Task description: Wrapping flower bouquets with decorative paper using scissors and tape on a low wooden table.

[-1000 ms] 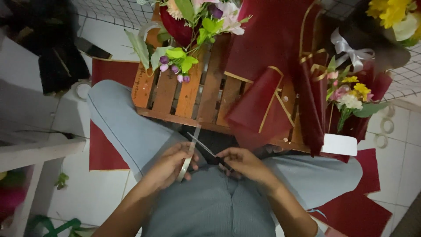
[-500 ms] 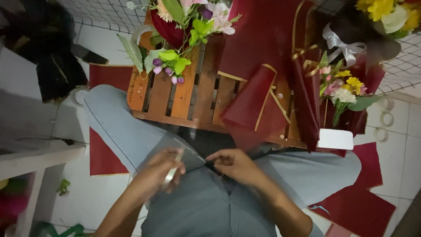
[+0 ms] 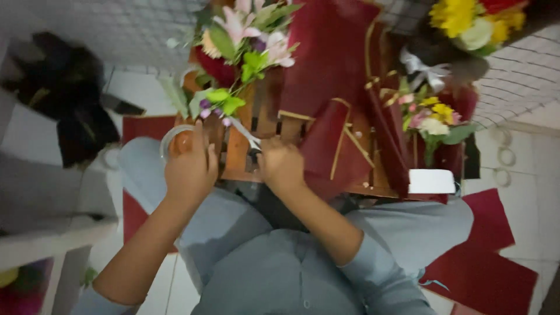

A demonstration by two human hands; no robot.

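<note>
— Room around the wooden crate (image 3: 274,140)?
— Crowded: flowers (image 3: 245,52) above, red paper (image 3: 332,146) beside.
— Hands?
— Left hand (image 3: 189,166) curled on tape roll (image 3: 175,141) at crate's left edge; right hand (image 3: 283,166) fisted, gripping scissors (image 3: 246,134)

White tiled floor (image 3: 525,169), wire-grid wall (image 3: 116,29), dim light

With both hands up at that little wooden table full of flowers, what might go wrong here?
The left hand grips a clear roll of tape at the edge of the wooden crate table; it might slip off. The right hand seems to hold scissors close to the flower bunch, so a blade could nick a stem or a finger. Blur hides the grip.
</note>
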